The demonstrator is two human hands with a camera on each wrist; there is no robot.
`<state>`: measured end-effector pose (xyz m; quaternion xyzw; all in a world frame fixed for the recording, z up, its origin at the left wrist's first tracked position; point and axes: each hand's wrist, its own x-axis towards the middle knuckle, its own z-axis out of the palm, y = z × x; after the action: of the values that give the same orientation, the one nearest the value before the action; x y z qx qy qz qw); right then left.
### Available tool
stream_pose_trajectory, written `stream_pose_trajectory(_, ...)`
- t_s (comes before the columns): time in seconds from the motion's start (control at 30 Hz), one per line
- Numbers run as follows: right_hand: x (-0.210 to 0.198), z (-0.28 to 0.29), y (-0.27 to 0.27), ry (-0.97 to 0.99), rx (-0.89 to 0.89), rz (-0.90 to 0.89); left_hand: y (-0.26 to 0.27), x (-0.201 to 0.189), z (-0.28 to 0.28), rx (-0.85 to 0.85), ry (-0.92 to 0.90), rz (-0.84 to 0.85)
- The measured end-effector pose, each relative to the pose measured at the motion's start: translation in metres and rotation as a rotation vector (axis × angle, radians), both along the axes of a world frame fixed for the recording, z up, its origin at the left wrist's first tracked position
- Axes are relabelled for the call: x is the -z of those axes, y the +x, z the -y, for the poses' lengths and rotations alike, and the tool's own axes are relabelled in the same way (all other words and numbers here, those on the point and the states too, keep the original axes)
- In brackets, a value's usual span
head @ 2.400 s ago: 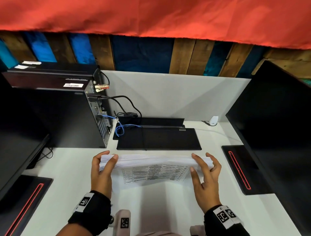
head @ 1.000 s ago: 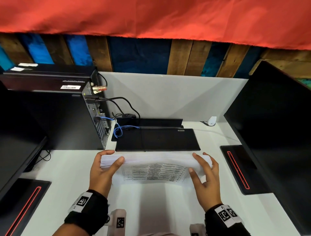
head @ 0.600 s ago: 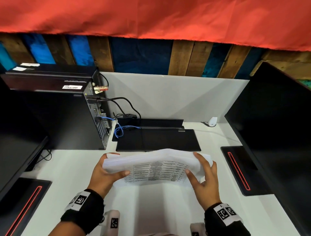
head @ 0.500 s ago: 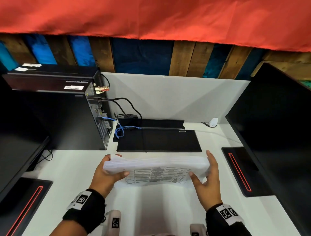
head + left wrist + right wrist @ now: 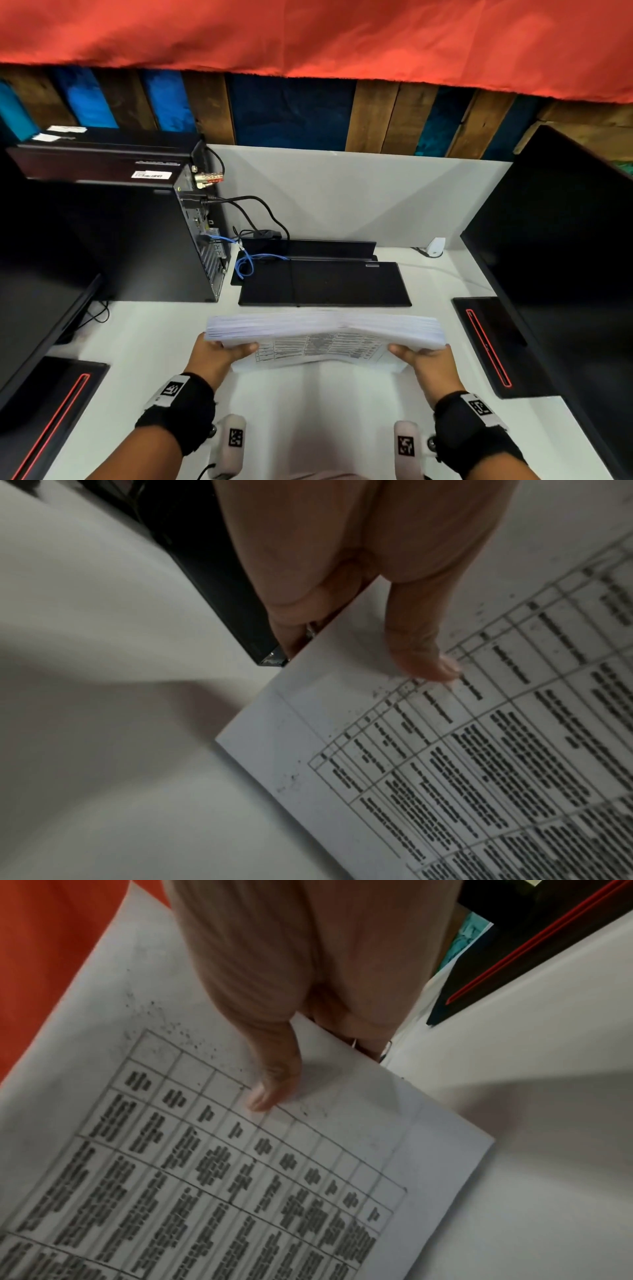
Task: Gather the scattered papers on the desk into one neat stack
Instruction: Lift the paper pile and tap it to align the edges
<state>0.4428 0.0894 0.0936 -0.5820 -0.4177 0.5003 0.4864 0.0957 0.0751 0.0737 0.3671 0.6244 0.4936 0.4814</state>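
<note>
Head view: a thick stack of papers [image 5: 323, 334] is held above the white tabletop [image 5: 308, 411], in front of the person and just nearer than a flat black keyboard [image 5: 323, 282]. The left hand [image 5: 214, 358] grasps the stack's left end, thumb on the printed top sheet and fingers hidden beneath; the right hand [image 5: 423, 363] grasps the right end in the same way. The far edge of the stack is raised, so that the layered sheet edges face the camera, and the near edge droops toward the tabletop. The top sheet bears a printed table of ruled cells; the text is too blurred to read.

Left wrist view: the left thumb [image 5: 421, 653] presses on the corner region of the printed sheet [image 5: 445, 750], with the fingers curled under the paper's edge.

Right wrist view: the right thumb [image 5: 274, 1080] lies on the table grid near the sheet's corner, the remaining fingers passing below the paper [image 5: 240, 1150].

Surroundings: a black computer tower [image 5: 113, 233] with attached cables stands at the left rear; a blue network cable [image 5: 246, 263] loops beside it. A dark monitor [image 5: 561, 274] stands at the right on a base with a red stripe [image 5: 489, 346]; a second such base [image 5: 51, 411] lies at the left. Red fabric [image 5: 308, 34] hangs above a wooden plank wall.
</note>
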Motion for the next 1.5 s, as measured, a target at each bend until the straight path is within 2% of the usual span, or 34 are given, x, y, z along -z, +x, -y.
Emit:
stream_pose_trajectory(0.1, 0.003, 0.004, -0.005, -0.023, -0.015, 0.030, -0.001, 0.002, 0.002, 0.007, -0.003, -0.080)
stream_pose_trajectory(0.27, -0.006, 0.001, -0.008, -0.009, 0.019, 0.047, 0.000, -0.006, -0.001, -0.006, 0.024, -0.064)
stream_pose_trajectory(0.4, 0.002, 0.003, -0.011, -0.041, 0.005, 0.060, -0.001, 0.005, 0.002, 0.017, -0.045, -0.035)
stream_pose_trajectory(0.57, -0.003, 0.001, -0.007, -0.031, -0.007, 0.029, -0.005, 0.003, -0.002, 0.041, -0.042, -0.060)
stream_pose_trajectory(1.03, 0.005, 0.001, -0.008, -0.065, 0.028, 0.013, -0.004, 0.001, -0.010, 0.029, -0.048, 0.001)
stream_pose_trajectory(1.2, 0.001, 0.002, -0.008, -0.086, -0.020, 0.001, -0.007, 0.001, -0.011, 0.087, -0.079, 0.015)
stream_pose_trajectory(1.37, 0.001, -0.003, -0.010, -0.070, -0.039, -0.062, -0.008, 0.002, -0.012, 0.084, -0.078, 0.097)
stream_pose_trajectory(1.5, 0.003, -0.004, -0.013, -0.048, -0.020, -0.019, -0.004, -0.001, -0.009, 0.074, -0.072, 0.090)
